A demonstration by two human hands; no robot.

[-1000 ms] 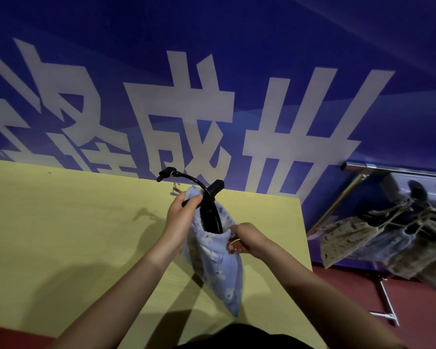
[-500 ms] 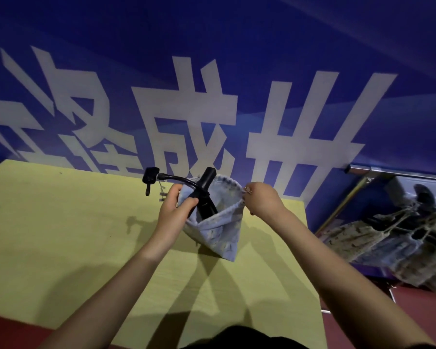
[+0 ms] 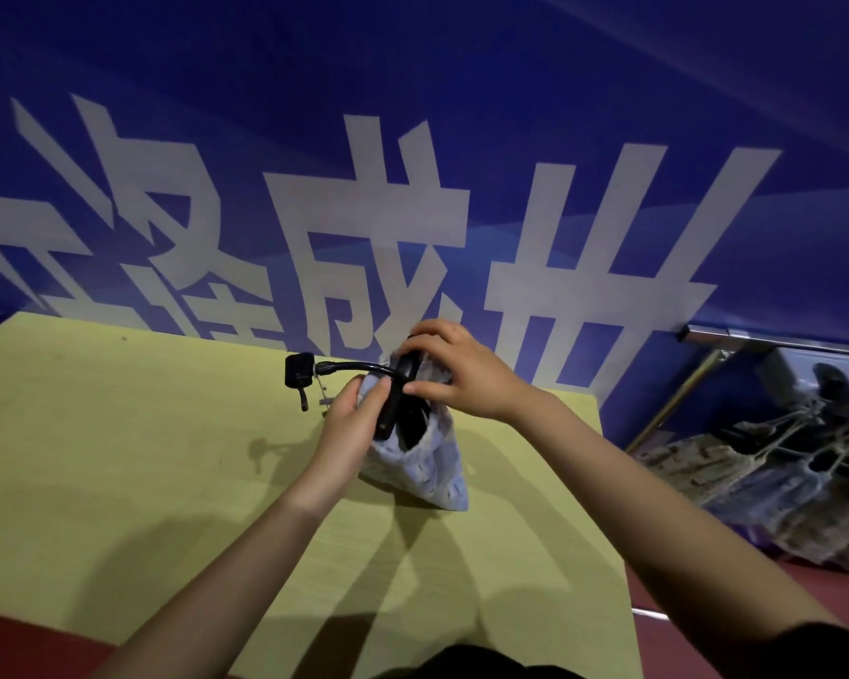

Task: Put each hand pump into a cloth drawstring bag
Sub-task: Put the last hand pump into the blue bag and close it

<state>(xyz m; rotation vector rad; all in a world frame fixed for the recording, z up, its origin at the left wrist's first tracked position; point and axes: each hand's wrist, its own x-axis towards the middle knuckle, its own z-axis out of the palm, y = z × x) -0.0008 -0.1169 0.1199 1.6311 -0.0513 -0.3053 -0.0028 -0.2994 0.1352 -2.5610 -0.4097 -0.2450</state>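
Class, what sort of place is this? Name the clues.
Probably a packing station in a workshop or hall: a plain yellow table, a large blue printed banner behind, and a rack of filled bags nearby.

Head camera, looking down, close over table (image 3: 118, 458).

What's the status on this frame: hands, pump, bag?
Left hand holds bag mouth. Right hand grips pump top. Hose sticks out.

Yellow table (image 3: 118, 458); pale blue cloth bag (image 3: 432, 477) resting on it.
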